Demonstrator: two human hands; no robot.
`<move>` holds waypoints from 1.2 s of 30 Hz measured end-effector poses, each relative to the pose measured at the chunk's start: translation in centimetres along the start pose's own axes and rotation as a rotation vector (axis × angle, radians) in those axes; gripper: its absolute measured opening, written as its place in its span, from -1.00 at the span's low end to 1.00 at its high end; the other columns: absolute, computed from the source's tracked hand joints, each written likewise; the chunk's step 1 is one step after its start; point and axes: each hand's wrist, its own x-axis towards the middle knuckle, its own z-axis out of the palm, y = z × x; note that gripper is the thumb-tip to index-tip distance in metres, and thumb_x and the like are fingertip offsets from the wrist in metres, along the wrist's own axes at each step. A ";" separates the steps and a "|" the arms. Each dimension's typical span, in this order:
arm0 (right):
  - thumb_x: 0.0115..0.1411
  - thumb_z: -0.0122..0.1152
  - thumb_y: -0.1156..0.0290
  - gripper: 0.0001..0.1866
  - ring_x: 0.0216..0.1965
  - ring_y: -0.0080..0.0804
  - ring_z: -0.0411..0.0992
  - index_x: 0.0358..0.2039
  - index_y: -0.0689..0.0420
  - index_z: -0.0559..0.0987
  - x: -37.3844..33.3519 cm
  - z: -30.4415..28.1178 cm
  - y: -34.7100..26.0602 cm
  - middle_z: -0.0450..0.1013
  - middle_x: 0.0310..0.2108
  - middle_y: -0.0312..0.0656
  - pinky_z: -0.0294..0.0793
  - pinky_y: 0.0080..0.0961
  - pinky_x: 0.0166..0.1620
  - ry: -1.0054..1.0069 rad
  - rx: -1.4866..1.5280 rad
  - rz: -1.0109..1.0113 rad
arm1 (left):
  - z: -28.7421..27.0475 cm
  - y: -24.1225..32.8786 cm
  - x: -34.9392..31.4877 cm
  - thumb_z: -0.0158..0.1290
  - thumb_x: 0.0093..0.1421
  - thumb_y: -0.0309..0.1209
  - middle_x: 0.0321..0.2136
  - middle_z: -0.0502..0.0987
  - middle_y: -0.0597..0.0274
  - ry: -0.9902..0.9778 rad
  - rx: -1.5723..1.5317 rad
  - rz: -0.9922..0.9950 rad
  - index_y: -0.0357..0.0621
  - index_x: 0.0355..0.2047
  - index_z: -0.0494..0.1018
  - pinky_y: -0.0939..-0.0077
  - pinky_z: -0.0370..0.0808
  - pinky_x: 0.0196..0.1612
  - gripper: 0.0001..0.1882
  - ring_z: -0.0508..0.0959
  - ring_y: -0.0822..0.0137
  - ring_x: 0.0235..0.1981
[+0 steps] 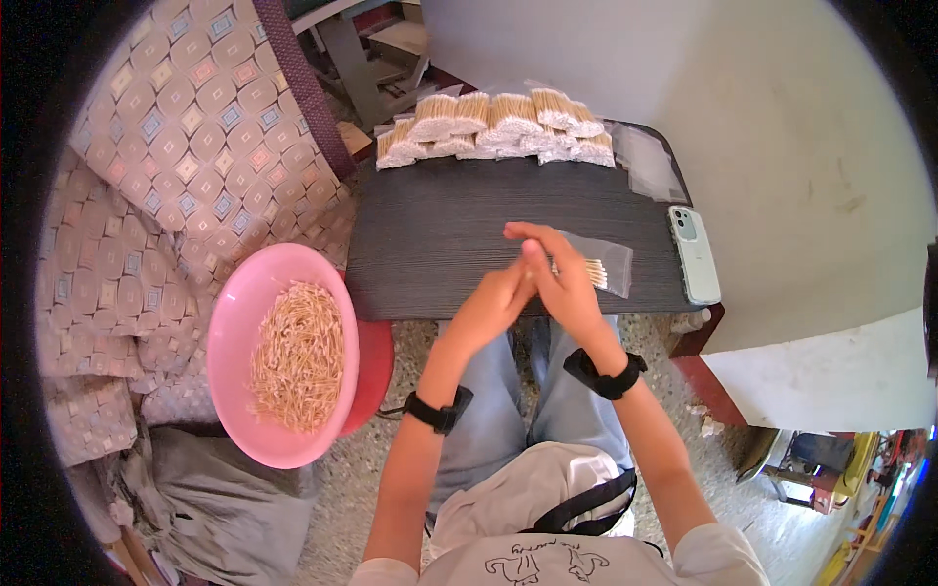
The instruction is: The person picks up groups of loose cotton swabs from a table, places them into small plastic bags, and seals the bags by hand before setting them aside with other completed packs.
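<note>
My left hand (491, 305) and my right hand (562, 285) meet above the near edge of the dark table (440, 225). The right hand's fingers stretch out toward the left, past its raised thumb. The left hand's fingertips are blurred and partly hidden against the right palm. Just right of the right hand, a small bundle of cotton swabs (596, 273) shows its white tips, its other end hidden by that hand. Under or around the swabs is a clear plastic bag (618, 256); I cannot tell whether they are inside it.
Stacked bags of cotton swabs (493, 122) line the table's far edge. Flat clear bags (653, 166) lie at its far right corner, with a white phone (694, 256) nearer. A pink basin (234, 332) of loose swabs stands left of the table on a red support (374, 366). A wall (782, 195) closes the right side.
</note>
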 end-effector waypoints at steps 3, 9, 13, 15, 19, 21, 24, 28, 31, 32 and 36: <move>0.34 -0.23 0.20 -0.59 0.00 -0.34 0.35 -0.05 0.24 0.43 -0.4 -1.0 -1.4 0.45 -0.13 -0.11 0.24 -0.42 0.08 -0.047 0.342 0.124 | 0.3 3.4 -1.3 -0.12 0.25 -0.34 -0.50 0.48 -0.07 -0.106 -0.102 -0.014 -0.31 -0.20 0.30 0.27 0.40 -0.39 -0.75 0.51 0.01 -0.48; 0.35 -0.41 0.02 -0.42 -0.12 -0.34 0.39 -0.07 0.25 0.44 -3.3 -1.7 -2.3 0.46 -0.18 -0.09 0.27 -0.41 0.06 -0.364 0.658 0.412 | 1.7 4.5 -4.2 -0.19 0.31 -0.24 -0.55 0.48 0.09 -0.253 -0.161 -0.147 -0.28 -0.25 0.31 0.44 0.39 -0.48 -0.70 0.48 0.26 -0.57; 0.35 -0.38 0.02 -0.44 -0.22 -0.45 0.38 -0.11 0.27 0.42 -6.6 -1.3 -2.8 0.45 -0.22 -0.09 0.39 -0.51 -0.13 -0.327 0.381 0.368 | 4.0 3.8 -6.6 -0.36 0.35 -0.08 -0.56 0.46 0.25 -0.104 -0.587 -0.575 -0.25 -0.33 0.34 0.61 0.32 -0.59 -0.54 0.42 0.47 -0.62; 0.35 -0.38 0.02 -0.45 -0.22 -0.45 0.39 -0.10 0.26 0.40 -7.8 -1.3 -3.6 0.45 -0.21 -0.09 0.41 -0.51 -0.15 -0.308 0.396 0.487 | 4.5 5.0 -6.4 -0.40 0.35 -0.04 -0.55 0.45 0.29 -0.020 -0.566 -0.588 -0.24 -0.36 0.35 0.67 0.30 -0.61 -0.48 0.39 0.52 -0.63; 0.35 -0.40 0.02 -0.48 -0.18 -0.42 0.41 -0.05 0.21 0.35 -9.9 -1.2 -3.4 0.44 -0.18 -0.08 0.41 -0.48 -0.10 -0.130 0.609 0.688 | 5.6 5.5 -6.8 -0.33 0.35 -0.11 -0.69 0.39 0.31 -0.082 -0.472 -0.583 -0.27 -0.56 0.40 0.59 0.31 -0.63 -0.46 0.41 0.47 -0.68; 0.36 -0.40 0.04 -0.50 -0.18 -0.41 0.41 -0.06 0.18 0.37 -10.7 -1.5 -1.8 0.45 -0.17 -0.09 0.41 -0.46 -0.10 -0.047 0.673 0.592 | 6.7 5.5 -7.2 -0.32 0.34 -0.08 -0.69 0.38 0.31 -0.162 -0.333 -0.520 -0.28 -0.58 0.40 0.60 0.32 -0.63 -0.44 0.41 0.47 -0.68; 0.36 -0.33 0.12 -0.57 -0.14 -0.37 0.41 -0.03 0.16 0.38 -11.5 -2.4 -1.7 0.45 -0.13 -0.08 0.37 -0.43 -0.04 0.048 0.681 0.438 | 8.1 5.7 -8.2 -0.33 0.32 0.03 -0.70 0.35 0.37 0.005 -0.626 -0.739 -0.23 -0.65 0.38 0.62 0.24 -0.66 -0.37 0.35 0.52 -0.71; 0.30 -0.11 0.35 -0.64 -0.02 -0.28 0.39 0.07 0.19 0.34 -12.9 -3.2 -3.6 0.43 -0.06 -0.04 0.31 -0.40 0.06 -0.135 0.183 0.353 | 8.2 6.3 -8.3 -0.39 0.27 0.17 -0.74 0.21 0.50 0.068 -0.831 -0.844 -0.09 -0.66 0.29 0.66 0.00 -0.69 -0.36 0.13 0.61 -0.76; 0.22 -0.03 0.48 -0.61 0.04 -0.25 0.35 0.09 0.20 0.34 -13.6 -3.4 -4.8 0.40 -0.02 -0.03 0.28 -0.42 0.08 -0.124 0.247 0.491 | 8.2 6.7 -8.6 -0.40 0.25 0.22 -0.77 0.14 0.54 0.080 -0.936 -0.893 -0.04 -0.62 0.25 0.67 -0.09 -0.71 -0.38 0.07 0.64 -0.78; 0.22 -0.03 0.48 -0.61 0.04 -0.25 0.35 0.09 0.20 0.34 -13.7 -3.3 -4.7 0.40 -0.02 -0.03 0.28 -0.42 0.08 -0.123 0.245 0.493 | 8.2 6.5 -8.8 -0.40 0.23 0.24 -0.79 0.12 0.54 0.020 -0.993 -0.866 -0.04 -0.58 0.25 0.68 -0.08 -0.72 -0.38 0.08 0.64 -0.79; 0.27 -0.10 0.43 -0.62 0.06 -0.26 0.33 0.09 0.21 0.34 -14.0 -2.9 -3.9 0.38 0.02 -0.03 0.27 -0.43 0.09 -0.108 0.147 0.372 | 7.8 7.0 -8.9 -0.42 0.21 0.28 -0.80 0.09 0.56 -0.078 -1.025 -0.920 -0.01 -0.65 0.19 0.67 -0.12 -0.72 -0.36 0.03 0.64 -0.80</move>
